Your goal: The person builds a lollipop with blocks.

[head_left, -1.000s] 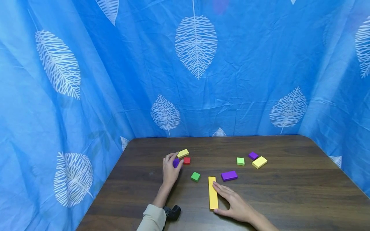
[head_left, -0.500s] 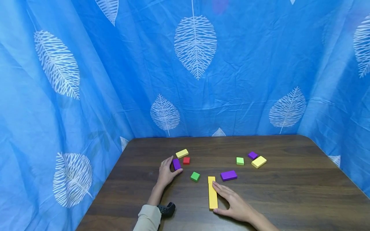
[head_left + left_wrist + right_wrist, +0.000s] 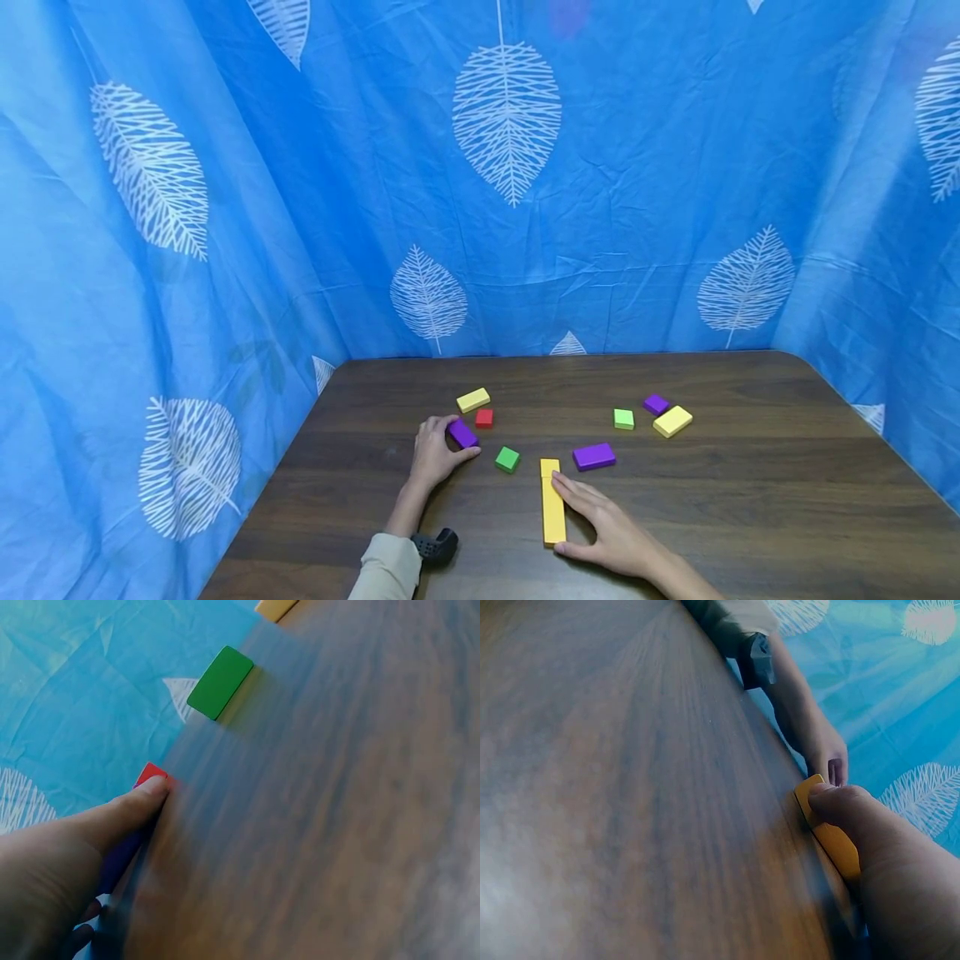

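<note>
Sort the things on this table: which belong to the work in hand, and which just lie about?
In use: left hand, held purple block; right hand, held yellow bar.
Apparently just lying about: red block, dark green block, light green block, left yellow block, right yellow block, middle purple block, right purple block.

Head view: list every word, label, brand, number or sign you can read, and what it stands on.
None readable.
No lettering shows on the blocks or table.
The cloth shows leaf prints, no text.
The wrist device is too small to tell.
</note>
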`<state>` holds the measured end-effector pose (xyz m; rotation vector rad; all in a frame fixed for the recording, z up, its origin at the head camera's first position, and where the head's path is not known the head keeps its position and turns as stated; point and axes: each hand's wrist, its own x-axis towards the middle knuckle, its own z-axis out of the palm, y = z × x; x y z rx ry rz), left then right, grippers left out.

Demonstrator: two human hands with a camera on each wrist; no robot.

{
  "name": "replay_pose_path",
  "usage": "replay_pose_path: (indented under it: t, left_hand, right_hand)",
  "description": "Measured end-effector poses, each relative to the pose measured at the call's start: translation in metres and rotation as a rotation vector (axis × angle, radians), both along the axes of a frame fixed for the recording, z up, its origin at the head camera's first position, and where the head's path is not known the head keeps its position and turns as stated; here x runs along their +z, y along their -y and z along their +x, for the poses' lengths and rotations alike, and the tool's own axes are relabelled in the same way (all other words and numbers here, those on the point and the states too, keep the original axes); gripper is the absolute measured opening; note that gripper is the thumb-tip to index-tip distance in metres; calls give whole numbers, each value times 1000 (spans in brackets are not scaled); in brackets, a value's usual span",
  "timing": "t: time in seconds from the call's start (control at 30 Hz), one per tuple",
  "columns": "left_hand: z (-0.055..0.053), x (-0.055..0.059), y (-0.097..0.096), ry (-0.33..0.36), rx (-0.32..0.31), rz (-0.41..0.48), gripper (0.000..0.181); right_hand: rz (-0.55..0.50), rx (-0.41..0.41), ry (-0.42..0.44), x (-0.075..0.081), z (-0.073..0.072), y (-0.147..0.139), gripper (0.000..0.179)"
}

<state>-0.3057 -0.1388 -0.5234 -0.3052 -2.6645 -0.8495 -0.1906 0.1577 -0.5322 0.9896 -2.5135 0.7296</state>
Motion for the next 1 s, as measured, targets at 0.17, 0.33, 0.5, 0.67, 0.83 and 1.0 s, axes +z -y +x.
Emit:
replay_pose_path:
  t: [0.17,0.33,0.5,0.67,0.83,1.0]
  left_hand:
    - [0,2,4,45,-52,-49,81]
    - [-1,5,15,130,-175,12,81]
    - [-3,6,21,165,-241,50,71]
    - [-3,6,22,155,-235,74,65]
    - [-5,3,20,117,-189,100,55]
    - [-7,1,20,81,-165,105,40]
  right_hand:
    - [-6,4,-2,0,0,0,77]
    - [-9,4,2,-1,1,0,77]
    - [-8,5,7,-2,0,1,77]
    - [-7,9,1,-2,-1,0,78]
    - [-3,13,-5,-2,-1,0,78]
    - [-9,11,2,-2,-1,0,77]
